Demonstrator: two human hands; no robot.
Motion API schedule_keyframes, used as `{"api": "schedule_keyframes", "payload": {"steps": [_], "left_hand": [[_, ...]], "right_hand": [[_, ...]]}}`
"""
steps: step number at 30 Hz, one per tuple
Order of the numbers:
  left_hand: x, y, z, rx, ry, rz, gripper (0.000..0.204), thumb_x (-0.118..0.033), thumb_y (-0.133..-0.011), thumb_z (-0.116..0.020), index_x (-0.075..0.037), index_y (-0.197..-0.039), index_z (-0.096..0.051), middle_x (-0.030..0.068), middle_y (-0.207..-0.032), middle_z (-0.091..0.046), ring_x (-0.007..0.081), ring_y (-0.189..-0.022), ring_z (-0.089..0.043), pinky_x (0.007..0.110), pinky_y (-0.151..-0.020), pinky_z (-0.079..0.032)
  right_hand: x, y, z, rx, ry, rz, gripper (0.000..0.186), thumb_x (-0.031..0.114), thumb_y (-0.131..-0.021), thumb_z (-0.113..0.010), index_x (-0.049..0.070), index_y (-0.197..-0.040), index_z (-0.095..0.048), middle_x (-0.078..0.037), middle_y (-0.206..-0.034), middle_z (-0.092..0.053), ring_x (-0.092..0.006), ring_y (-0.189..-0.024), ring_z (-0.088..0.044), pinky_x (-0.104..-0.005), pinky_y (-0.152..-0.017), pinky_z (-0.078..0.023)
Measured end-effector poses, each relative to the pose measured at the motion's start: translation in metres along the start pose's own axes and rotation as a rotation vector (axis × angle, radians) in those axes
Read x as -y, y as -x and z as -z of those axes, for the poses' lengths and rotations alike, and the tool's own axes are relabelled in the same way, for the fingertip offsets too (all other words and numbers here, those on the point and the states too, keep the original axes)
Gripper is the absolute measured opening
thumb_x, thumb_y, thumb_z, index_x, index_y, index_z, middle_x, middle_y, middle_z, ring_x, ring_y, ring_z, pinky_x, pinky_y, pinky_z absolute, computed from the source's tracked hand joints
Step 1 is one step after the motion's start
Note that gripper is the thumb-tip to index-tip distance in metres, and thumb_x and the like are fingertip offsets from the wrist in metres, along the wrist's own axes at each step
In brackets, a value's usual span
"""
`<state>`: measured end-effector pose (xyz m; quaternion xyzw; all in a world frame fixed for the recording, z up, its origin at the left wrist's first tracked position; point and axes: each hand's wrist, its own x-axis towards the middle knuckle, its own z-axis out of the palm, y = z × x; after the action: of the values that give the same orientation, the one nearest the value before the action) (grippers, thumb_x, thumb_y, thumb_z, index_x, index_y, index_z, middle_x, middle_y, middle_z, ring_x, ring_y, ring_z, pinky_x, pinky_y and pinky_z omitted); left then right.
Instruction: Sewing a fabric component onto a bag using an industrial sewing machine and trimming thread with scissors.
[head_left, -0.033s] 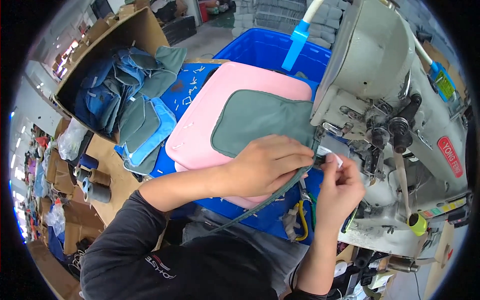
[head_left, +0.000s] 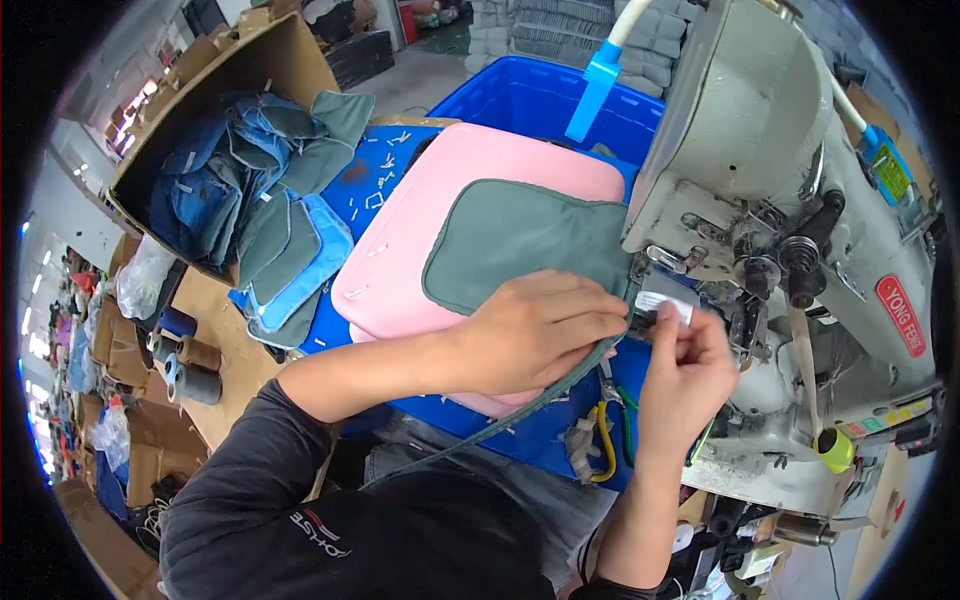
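Note:
A dark green fabric panel [head_left: 545,240] with rounded corners lies over a pink pad, its right edge under the head of the sewing machine [head_left: 740,110]. My left hand [head_left: 548,332] rests on the panel's near right corner, fingers curled together over the edge. From there a narrow green binding strip [head_left: 500,422] trails toward my lap. Beside the machine's needle area, my right hand [head_left: 692,362] pinches a small white label [head_left: 660,302] between thumb and fingers. The label's inner end sits by the panel edge; whether it touches the edge I cannot tell.
Yellow-handled snips [head_left: 604,445] lie on the blue tabletop near my right wrist. At left, a cardboard box [head_left: 300,60] spills green and blue fabric pieces [head_left: 290,250]. Thread spools [head_left: 198,370] stand nearby. Behind the pink pad [head_left: 400,240] is a blue bin [head_left: 510,85].
My right hand has shifted slightly right, and more of the white label shows. The strip's trailing end lies a little differently by my lap. My left hand stays in place.

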<state>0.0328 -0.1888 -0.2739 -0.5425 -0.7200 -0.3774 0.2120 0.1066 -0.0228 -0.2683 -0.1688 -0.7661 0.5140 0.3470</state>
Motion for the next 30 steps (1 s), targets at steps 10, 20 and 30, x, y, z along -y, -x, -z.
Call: {"api": "schedule_keyframes", "payload": {"steps": [10,20,30], "left_hand": [[0.0,-0.001,0.007,0.055,0.006,-0.012,0.031,-0.002,-0.075,-0.074,-0.004,-0.105,-0.068,0.0093,-0.117,-0.068,0.0292,-0.105,-0.066,0.039,-0.086,-0.054],[0.001,-0.008,0.013,0.036,0.155,0.115,0.027,-0.005,-0.08,-0.076,-0.002,-0.106,-0.068,0.0121,-0.114,-0.07,0.0316,-0.102,-0.068,0.041,-0.084,-0.055],[-0.006,-0.006,0.011,0.132,-0.166,-0.151,0.035,-0.01,-0.072,-0.072,-0.004,-0.105,-0.068,0.0101,-0.116,-0.068,0.0299,-0.103,-0.066,0.04,-0.088,-0.053]], "right_hand": [[0.006,0.0,0.001,-0.109,0.071,0.1,0.025,0.01,-0.091,-0.072,0.001,-0.11,-0.057,0.0,-0.073,-0.054,-0.0062,-0.055,-0.044,-0.0238,-0.05,-0.035],[-0.012,0.035,-0.018,0.264,-0.4,-0.22,0.014,0.01,-0.099,-0.064,-0.001,-0.091,-0.065,0.003,-0.068,-0.062,0.0013,-0.056,-0.048,-0.0162,-0.05,-0.033],[-0.009,0.041,-0.015,0.235,-0.444,-0.217,0.011,0.005,-0.1,-0.06,-0.001,-0.092,-0.064,0.002,-0.064,-0.058,-0.0006,-0.051,-0.048,-0.0169,-0.046,-0.035]]}}
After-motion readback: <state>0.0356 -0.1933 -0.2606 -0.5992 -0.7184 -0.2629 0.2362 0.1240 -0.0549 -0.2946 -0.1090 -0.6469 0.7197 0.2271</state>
